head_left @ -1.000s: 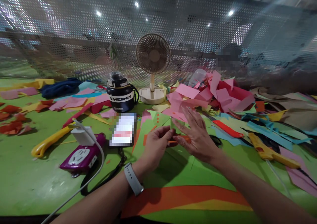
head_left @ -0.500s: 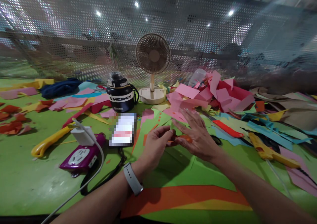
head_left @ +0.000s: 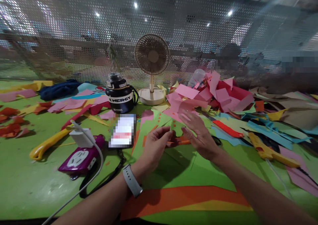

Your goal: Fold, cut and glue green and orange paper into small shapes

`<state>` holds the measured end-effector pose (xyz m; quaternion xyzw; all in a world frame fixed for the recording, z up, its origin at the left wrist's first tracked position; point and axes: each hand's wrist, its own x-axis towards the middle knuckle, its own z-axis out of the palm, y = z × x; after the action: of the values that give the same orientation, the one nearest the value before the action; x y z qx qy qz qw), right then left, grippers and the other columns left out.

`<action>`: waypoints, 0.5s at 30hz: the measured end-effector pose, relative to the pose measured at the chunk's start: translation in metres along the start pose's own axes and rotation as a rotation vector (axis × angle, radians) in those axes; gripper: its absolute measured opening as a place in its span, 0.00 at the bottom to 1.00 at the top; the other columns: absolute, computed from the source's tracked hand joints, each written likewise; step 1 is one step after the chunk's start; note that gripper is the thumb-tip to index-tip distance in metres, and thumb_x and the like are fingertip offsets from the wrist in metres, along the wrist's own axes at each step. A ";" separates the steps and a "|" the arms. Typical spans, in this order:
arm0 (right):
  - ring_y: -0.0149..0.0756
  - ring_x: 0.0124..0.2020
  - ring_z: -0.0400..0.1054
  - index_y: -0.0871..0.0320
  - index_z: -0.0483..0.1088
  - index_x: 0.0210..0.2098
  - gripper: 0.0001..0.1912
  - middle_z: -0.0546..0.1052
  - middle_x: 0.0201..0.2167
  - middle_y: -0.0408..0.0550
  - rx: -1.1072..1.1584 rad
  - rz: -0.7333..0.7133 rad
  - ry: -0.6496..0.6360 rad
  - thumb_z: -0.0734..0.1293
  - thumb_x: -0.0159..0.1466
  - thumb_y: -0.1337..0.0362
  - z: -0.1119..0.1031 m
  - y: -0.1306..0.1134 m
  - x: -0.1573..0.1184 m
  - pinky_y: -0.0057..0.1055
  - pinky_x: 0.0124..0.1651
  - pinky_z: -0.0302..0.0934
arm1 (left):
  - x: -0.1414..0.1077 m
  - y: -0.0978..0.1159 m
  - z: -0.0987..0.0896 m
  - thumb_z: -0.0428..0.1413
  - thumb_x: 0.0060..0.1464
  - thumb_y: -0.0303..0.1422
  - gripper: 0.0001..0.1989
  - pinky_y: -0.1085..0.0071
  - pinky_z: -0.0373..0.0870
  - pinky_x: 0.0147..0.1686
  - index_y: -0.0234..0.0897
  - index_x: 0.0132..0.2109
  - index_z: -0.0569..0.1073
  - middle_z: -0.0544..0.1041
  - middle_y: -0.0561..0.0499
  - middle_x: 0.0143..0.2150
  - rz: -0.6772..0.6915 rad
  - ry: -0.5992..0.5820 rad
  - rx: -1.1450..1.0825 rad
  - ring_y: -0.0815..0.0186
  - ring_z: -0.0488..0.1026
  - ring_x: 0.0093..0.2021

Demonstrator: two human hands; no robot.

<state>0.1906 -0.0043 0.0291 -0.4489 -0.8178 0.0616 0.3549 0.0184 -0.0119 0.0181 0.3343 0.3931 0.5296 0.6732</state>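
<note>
Near the middle, my left hand (head_left: 157,144) pinches a small green paper piece (head_left: 172,125) between thumb and fingers; a watch with a pale strap is on that wrist. My right hand (head_left: 200,135) is just to the right, its fingers spread and apart from the piece, with nothing visible in them. Below both hands lie green paper sheets (head_left: 174,172). An orange strip (head_left: 184,140) shows behind and between the hands. Small orange squares (head_left: 159,117) rest on green paper just beyond my left hand.
A phone (head_left: 123,132), a purple power strip (head_left: 78,160) and a black bottle (head_left: 120,97) stand left. Behind is a fan (head_left: 152,54). Pink scraps (head_left: 188,91), a red-orange cutter (head_left: 227,129) and a yellow glue gun (head_left: 263,147) lie right.
My right hand has drawn back slightly to the right, away from my left fingers, uncovering orange squares on the green paper. My left hand keeps its pinch in nearly the same place.
</note>
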 end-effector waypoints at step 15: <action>0.42 0.56 0.67 0.55 0.66 0.61 0.27 0.74 0.55 0.52 0.544 0.298 0.033 0.66 0.63 0.61 0.014 0.004 0.000 0.44 0.59 0.62 | -0.001 -0.004 -0.002 0.65 0.47 0.36 0.10 0.73 0.71 0.27 0.34 0.34 0.76 0.78 0.50 0.30 0.050 -0.123 0.159 0.67 0.76 0.28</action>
<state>0.1842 0.0009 0.0168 -0.4531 -0.6906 0.3223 0.4625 0.0184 -0.0136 0.0141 0.4282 0.3833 0.4918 0.6541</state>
